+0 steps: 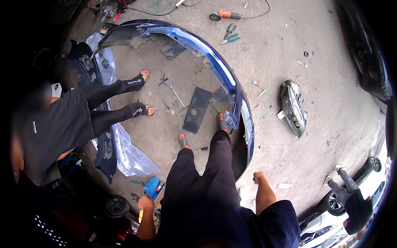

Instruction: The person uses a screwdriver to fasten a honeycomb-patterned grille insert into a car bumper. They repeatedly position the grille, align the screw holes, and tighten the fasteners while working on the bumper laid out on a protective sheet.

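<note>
My left hand (145, 202) hangs at the lower left with its fingers curled. It overlaps a blue bundle (152, 187), and a yellow piece shows just below it; what the fingers hold, I cannot make out. On the right, my right hand (259, 177) is closed in a loose fist, nothing visible in it. It hangs apart from the nearby end of a large blue car bumper (221, 62), which curves across the floor around my feet. Inside the curve lie a black rectangular plate (197, 110) and a thin rod-like tool (178, 97).
Another person (62, 132) stands at the left, beside a dark bumper part (106, 155) and clear plastic sheeting (130, 155). A headlight (292, 108) lies to the right. Pliers (230, 39) and an orange angle grinder (226, 15) lie beyond. At lower right, a person (357, 206) is near a white car (318, 229).
</note>
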`<move>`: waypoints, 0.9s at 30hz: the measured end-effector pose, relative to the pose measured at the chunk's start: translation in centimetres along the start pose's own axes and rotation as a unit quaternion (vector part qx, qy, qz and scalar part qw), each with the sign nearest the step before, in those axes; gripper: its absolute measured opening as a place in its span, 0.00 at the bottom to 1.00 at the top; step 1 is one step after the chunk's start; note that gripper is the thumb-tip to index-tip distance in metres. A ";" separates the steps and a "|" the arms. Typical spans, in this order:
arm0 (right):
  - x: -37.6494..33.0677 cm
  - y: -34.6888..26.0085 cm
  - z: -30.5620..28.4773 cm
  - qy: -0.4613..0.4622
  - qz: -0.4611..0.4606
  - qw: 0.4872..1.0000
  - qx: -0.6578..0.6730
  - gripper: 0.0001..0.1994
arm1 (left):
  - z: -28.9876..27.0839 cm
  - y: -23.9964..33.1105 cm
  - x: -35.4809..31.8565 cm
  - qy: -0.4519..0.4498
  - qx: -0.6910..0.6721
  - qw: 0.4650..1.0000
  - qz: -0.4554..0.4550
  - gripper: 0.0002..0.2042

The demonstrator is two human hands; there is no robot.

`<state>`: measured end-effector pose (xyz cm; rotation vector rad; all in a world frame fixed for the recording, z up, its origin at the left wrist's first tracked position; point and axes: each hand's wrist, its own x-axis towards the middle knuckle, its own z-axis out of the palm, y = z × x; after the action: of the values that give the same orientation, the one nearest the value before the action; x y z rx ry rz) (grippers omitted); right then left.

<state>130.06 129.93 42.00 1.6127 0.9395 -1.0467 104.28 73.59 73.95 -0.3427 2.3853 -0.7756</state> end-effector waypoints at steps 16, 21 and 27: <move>-28.6 -34.9 8.0 0.015 -0.441 0.894 -0.079 0.06 | 12.0 -0.6 3.3 0.046 -0.453 0.851 -0.262 0.11; -34.7 -37.1 22.5 -0.103 -0.533 0.831 -0.124 0.05 | 33.8 4.7 2.6 -0.160 -0.455 0.846 -0.229 0.11; -51.9 -20.8 49.1 -0.272 -0.622 0.672 -0.295 0.37 | 50.8 4.6 -4.1 -0.326 -0.404 0.854 0.039 0.12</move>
<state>83.85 82.56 75.97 -0.1386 1.7210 -1.6881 138.48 56.17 40.17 -0.7043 1.9094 0.4041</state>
